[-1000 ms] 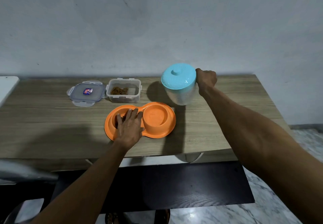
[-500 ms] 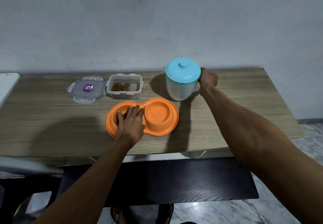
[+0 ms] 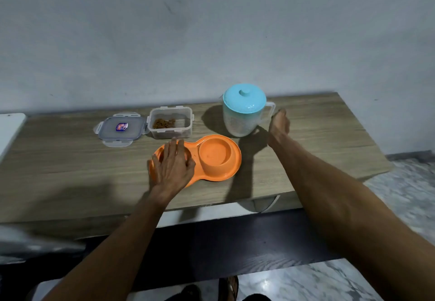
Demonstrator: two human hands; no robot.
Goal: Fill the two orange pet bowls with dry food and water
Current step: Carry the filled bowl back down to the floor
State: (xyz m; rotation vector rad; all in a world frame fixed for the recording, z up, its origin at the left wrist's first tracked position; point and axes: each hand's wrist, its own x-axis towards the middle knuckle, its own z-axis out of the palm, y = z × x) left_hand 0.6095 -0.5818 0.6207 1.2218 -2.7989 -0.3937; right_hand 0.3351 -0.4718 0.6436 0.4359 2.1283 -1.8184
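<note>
- The left hand (image 3: 173, 166) lies flat, fingers wide, on the left one of the orange bowls (image 3: 219, 157), mid table (image 3: 317, 136).
- The right hand (image 3: 279, 125) is beside the jug (image 3: 242, 119) handle (image 3: 270, 110), fingers loose, holding nothing.
- Grab the handle tight; pour slowly into the right bowl.
- Wooden table, grey wall (image 3: 211, 42) behind; food box (image 3: 170, 126) and lid (image 3: 121, 128) far left.
</note>
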